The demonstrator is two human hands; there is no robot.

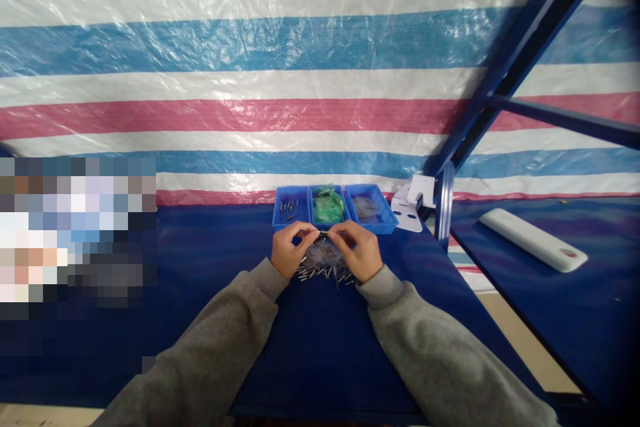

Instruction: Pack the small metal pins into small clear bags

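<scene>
My left hand [293, 248] and my right hand [359, 250] meet over the table, thumbs and fingertips pinched. Between them runs a small thin yellowish piece [324, 233], one end in each pinch; its exact kind is too small to make out. Under and just in front of the hands lies a loose pile of thin clear sticks with metal tips [323, 267], partly covered by the fingers. Right behind the hands stand three blue bins side by side. The left bin [274, 213] holds several thin metal pieces, the middle one a green plastic bag [329, 205], the right one clear thin pieces [365, 210].
White cut-out sheets [413, 203] lean by a blue metal post [444, 210] right of the bins. A long white case [533, 240] lies on another dark blue table, across a gap. Striped plastic sheeting [250, 47] hangs behind. The far left is blurred out.
</scene>
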